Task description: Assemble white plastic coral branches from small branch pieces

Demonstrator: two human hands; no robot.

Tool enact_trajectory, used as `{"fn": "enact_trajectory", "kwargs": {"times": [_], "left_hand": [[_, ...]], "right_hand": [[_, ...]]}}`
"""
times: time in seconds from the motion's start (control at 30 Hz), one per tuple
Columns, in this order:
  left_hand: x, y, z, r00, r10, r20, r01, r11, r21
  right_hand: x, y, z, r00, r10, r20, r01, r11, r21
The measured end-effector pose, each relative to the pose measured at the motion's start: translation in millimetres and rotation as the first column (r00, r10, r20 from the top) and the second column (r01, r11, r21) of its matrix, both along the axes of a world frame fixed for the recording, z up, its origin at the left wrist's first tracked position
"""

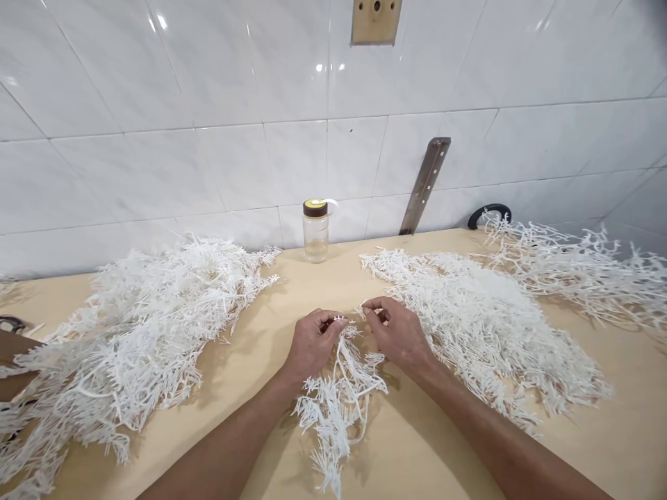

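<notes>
My left hand [315,342] pinches the top end of a small bunch of white branching plastic strands [336,410], which trails toward the table's front edge. Just to its right, my right hand [396,330] has thumb and index finger pressed together at a tiny white piece near the tips. A large heap of similar white strands [161,312] lies on the left. Another heap [479,312] spreads beside and behind my right hand.
A clear bottle [315,232] with a dark and yellow lid stands near the tiled wall. A metal bar [424,186] leans there. Looser white strands [588,274] and a black curved object [487,212] are at the right on the table [292,285]. Someone's arm [15,361] shows at far left.
</notes>
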State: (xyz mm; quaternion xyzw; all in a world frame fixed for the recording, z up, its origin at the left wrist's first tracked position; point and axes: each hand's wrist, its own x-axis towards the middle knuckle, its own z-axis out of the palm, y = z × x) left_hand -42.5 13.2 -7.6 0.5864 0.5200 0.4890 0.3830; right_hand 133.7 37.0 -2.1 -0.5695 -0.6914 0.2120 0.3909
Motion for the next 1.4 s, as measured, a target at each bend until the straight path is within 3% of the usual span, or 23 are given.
{"fn": "enact_trajectory", "kwargs": {"times": [0.23,0.63,0.9,1.1,1.23,1.4], "left_hand": [[1.5,-0.2,-2.5,0.994,-0.018,0.109,0.027,0.997,-0.076],[-8.6,4.9,4.3,0.958,-0.143,0.250,0.194,0.962,-0.193],[-8.1,6.4,2.7,0.958,-0.158,0.240,0.202,0.964,-0.171],[-2.9,4.9,-0.2,0.979,-0.033,0.200,0.069,0.982,-0.175],[-1.0,4.1,-2.7,0.983,0.003,0.182,0.025,0.988,-0.151],[-1.2,2.4,-0.9,0.979,-0.031,0.199,0.063,0.986,-0.157]], "right_hand": [[-9.4,-13.1,5.8,0.974,0.227,-0.018,-0.225,0.971,0.086],[-8.3,-7.4,-2.6,0.970,0.111,-0.215,-0.145,0.978,-0.152],[-10.6,-9.4,-4.5,0.980,0.118,-0.162,-0.121,0.993,-0.007],[-13.5,-15.8,-0.6,0.990,0.132,-0.057,-0.117,0.968,0.223],[-15.3,-16.3,-0.2,0.983,0.176,-0.058,-0.163,0.971,0.175],[-14.1,-15.2,2.6,0.979,0.196,-0.056,-0.194,0.980,0.038]]}}
